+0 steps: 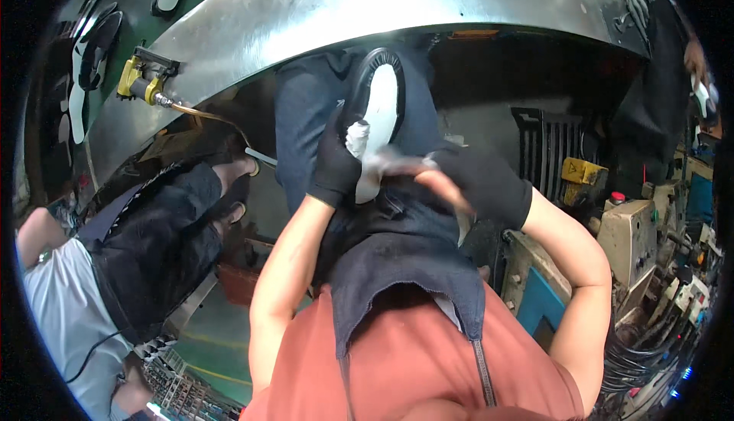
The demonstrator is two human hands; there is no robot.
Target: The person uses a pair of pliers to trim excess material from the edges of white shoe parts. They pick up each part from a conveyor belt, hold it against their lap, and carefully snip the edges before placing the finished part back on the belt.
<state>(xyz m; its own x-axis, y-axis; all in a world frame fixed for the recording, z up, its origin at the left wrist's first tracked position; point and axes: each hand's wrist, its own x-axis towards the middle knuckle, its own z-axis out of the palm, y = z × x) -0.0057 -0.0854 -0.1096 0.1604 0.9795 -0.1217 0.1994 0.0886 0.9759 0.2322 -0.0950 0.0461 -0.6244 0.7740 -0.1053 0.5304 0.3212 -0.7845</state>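
A black shoe [384, 98] lies across my lap, underside up, its white insole facing me and its toe pointing away. The black edge around the toe is gathered in folds over the rim. My left hand [337, 157], in a black glove with white wrapping on the thumb, is closed around the shoe's left side. Beside the shoe's near half is my right hand [470, 180], also in a black glove with some fingers bare. Motion smears those fingers over the insole, so I cannot make out whether they hold anything.
A curved metal table [329, 8] spans the far side, with a yellow air stapler [141, 77] and its hose at left. More shoes [99, 50] lie beyond it. A co-worker [145, 253] sits at left. Machinery with a control box [628, 239] stands at right, near a yellow part [582, 172].
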